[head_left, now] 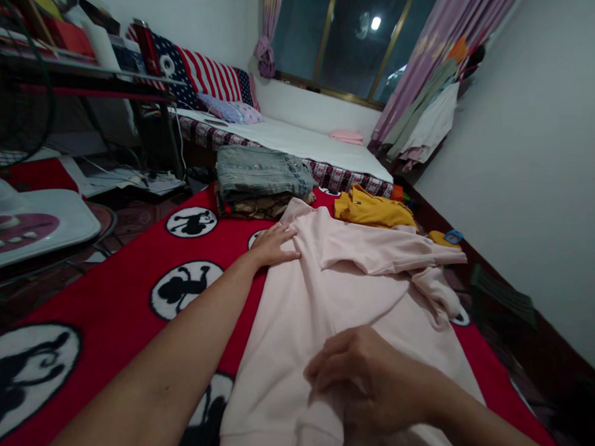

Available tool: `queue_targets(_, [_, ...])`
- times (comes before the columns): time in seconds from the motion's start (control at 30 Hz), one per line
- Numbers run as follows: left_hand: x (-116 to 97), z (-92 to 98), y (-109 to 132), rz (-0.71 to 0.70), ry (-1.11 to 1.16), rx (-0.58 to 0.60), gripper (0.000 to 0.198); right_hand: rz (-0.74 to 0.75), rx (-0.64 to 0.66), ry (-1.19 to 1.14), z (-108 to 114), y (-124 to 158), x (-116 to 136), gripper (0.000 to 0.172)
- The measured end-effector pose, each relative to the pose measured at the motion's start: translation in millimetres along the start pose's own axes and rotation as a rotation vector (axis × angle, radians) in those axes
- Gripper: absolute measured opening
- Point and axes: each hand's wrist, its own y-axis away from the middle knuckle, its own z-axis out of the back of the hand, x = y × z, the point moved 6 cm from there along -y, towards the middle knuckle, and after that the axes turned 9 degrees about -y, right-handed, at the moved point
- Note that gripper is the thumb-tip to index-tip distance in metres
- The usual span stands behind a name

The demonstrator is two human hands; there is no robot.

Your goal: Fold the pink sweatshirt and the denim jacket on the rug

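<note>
A pale pink long-sleeved sweatshirt (349, 293) lies spread on a red blanket (128, 281) with round white patches and black figures. One sleeve is laid across its upper part, and the other cuff end sits bunched at the right. My left hand (273, 245) rests flat on the sweatshirt's upper left edge, fingers stretched out. Over the lower middle of the garment is my right hand (366, 373), slightly blurred, its fingers loosely bent and the thumb apart from them. I see no fabric between its fingers. The hem shows at the bottom edge.
Folded jeans (261, 172) top a pile of clothes beyond the sweatshirt. A folded yellow garment (372, 207) lies to its right. A white bed (299, 128) stands under the window. At left are a cluttered desk (92, 74) and a white plastic appliance (44, 225).
</note>
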Motion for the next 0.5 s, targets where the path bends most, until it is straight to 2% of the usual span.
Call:
queue_targets(0.07, [-0.6,1.3,0.3,-0.005,0.011,-0.044,0.073,-0.086,-0.144,-0.141,14.8,-10.1,-13.9,0.037])
queue_targets(0.13, [0.3,5.3,1.6,0.024,0.034,-0.118,0.063,-0.135,-0.38,-0.226,33.2,-22.5,-38.6,0.036])
queue_targets(0.2, [3.7,11.6,4.1,0.097,0.075,-0.222,0.052,-0.188,-0.604,-0.266,48.5,-33.0,-74.5,0.031])
queue_targets(0.27, [8.3,16.3,6.7,0.174,0.135,-0.306,0.047,-0.286,-0.77,-0.271,61.0,-39.4,-117.3,0.034])
queue_targets(0.33, [12.6,17.8,7.7,0.228,0.189,-0.351,0.045,-0.378,-0.919,-0.124,78.1,-39.0,-153.9,0.039])
queue_targets(0.4, [16.5,17.4,7.0,0.258,0.221,-0.383,0.041,-0.509,-1.009,0.108,98.2,-33.3,-181.4,0.046])
queue_targets(0.5, [21.9,15.7,5.0,0.279,0.242,-0.428,0.036,-0.788,-1.012,0.398,127.8,-18.9,-211.7,0.051])
